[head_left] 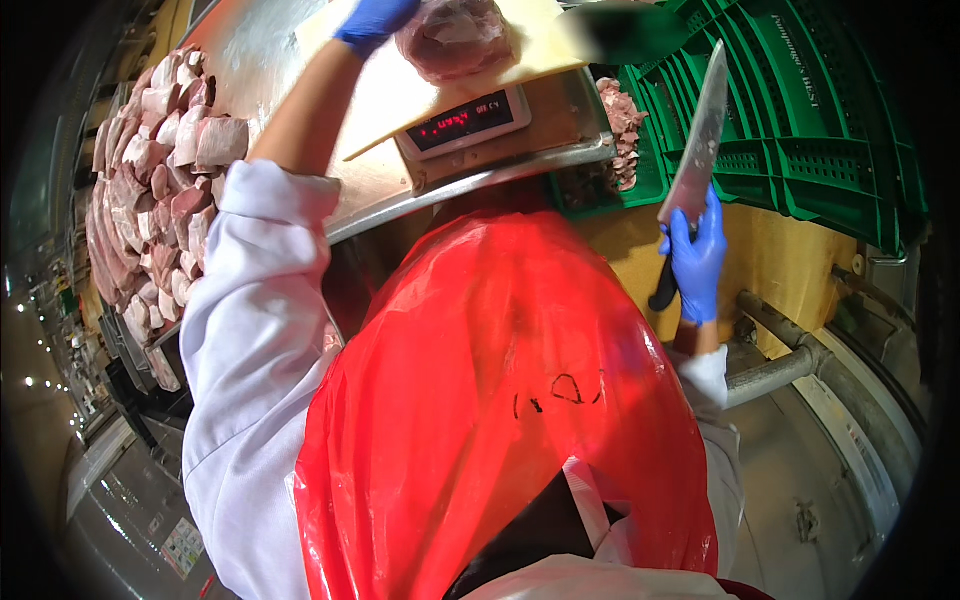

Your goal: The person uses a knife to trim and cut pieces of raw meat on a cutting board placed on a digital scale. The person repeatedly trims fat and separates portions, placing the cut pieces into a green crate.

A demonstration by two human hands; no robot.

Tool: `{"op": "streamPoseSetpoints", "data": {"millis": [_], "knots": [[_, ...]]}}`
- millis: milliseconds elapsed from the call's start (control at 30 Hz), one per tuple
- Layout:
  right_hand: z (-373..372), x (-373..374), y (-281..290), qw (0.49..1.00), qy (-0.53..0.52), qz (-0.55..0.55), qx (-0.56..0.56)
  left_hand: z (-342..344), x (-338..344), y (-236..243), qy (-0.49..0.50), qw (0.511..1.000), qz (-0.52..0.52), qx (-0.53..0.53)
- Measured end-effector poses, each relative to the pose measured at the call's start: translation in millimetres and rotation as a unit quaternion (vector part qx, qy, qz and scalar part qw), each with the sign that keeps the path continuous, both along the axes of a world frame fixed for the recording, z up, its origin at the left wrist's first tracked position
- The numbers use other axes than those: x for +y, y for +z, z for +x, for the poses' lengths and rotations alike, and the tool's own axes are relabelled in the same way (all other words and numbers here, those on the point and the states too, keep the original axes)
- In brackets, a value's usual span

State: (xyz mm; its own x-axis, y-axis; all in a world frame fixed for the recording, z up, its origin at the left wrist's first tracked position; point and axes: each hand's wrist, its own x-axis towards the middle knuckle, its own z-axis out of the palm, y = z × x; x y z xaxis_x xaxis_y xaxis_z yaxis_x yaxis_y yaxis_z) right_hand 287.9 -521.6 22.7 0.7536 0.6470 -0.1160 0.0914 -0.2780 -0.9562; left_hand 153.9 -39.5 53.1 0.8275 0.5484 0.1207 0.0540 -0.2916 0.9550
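Nearest, a glossy, creased red plastic apron [500, 330] spreads toward six o'clock. Near three o'clock, the blue-gloved right hand [698, 260] is wrapped round a long steel knife with a black handle [703, 135], its smeared blade angled upward. Toward twelve, a red-lit scale display [463, 125] shows near the edge of the shiny steel worktop [260, 60]. Beyond, on a pale, smooth cutting board [540, 45], lies a thick, rounded, moist pink meat chunk [455, 40], seemingly uncut. The blue-gloved left hand [380, 20] is beside it at eleven; its fingers are out of frame, so its grip is unclear. Much cutting looks done: blocky pale-pink pieces [165, 190] heap up around ten, and ragged trimmings [622, 130] lie around one, beside slotted green plastic crate walls [830, 170].
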Motion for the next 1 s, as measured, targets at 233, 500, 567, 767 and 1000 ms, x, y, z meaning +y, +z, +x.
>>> {"op": "streamPoseSetpoints", "data": {"millis": [233, 500, 567, 767, 1000], "knots": [[-19, 156, -9, 0.959, 0.117, 0.195, 0.171, -56, 55, -75, 0.071, 0.996, -0.055, 0.03], [-20, 326, -31, 0.914, 0.196, 0.27, 0.23, -67, -4, -112, 0.178, 0.982, 0.035, -0.046], [41, 356, -53, 0.922, 0.251, 0.223, 0.192, -63, -60, -76, 0.226, 0.968, 0.106, -0.027], [34, 359, 22, 0.941, 0.293, 0.138, 0.099, -130, -105, -62, 0.281, 0.959, -0.018, 0.018], [-70, 263, 15, 0.963, 0.174, 0.16, 0.129, -86, -37, -83, 0.28, 0.951, 0.007, -0.131]]}}
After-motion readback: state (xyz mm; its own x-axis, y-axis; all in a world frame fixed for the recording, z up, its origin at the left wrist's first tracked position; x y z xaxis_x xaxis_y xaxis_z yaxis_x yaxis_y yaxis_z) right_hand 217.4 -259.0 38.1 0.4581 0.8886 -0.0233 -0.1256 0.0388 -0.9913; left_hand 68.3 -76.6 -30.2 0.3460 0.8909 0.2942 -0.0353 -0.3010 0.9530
